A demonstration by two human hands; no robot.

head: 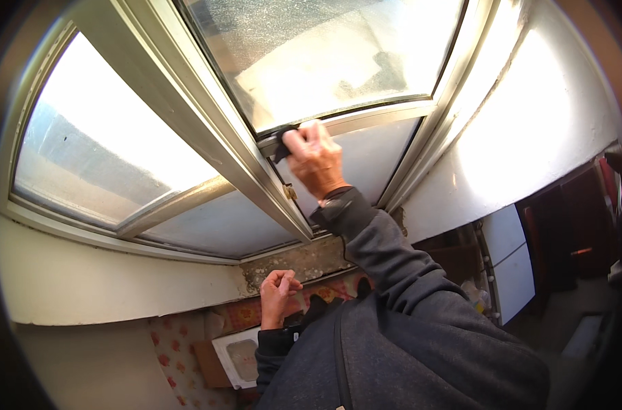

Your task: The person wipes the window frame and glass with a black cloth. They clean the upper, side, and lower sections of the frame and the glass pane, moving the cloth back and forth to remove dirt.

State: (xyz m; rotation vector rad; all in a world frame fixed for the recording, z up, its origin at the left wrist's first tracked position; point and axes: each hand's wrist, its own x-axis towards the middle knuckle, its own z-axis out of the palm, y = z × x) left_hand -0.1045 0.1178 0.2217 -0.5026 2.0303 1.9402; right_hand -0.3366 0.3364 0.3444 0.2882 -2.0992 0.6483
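Observation:
My right hand is closed around a black cloth, pressing it against the left end of the crossbar of a pale framed door. Above the bar is a dusty glass pane; beneath it lies a pale panel. A small brass-coloured latch piece is on the frame just below that hand. My left hand hangs low before my body, its fingers curled, with no object visible in it; whether the fingers are fully closed is unclear.
A framed side window stands left, above a cream wall. The worn threshold borders a patterned red floor covering. A white-framed box sits at lower left. To the right are a white wall and a pale cabinet.

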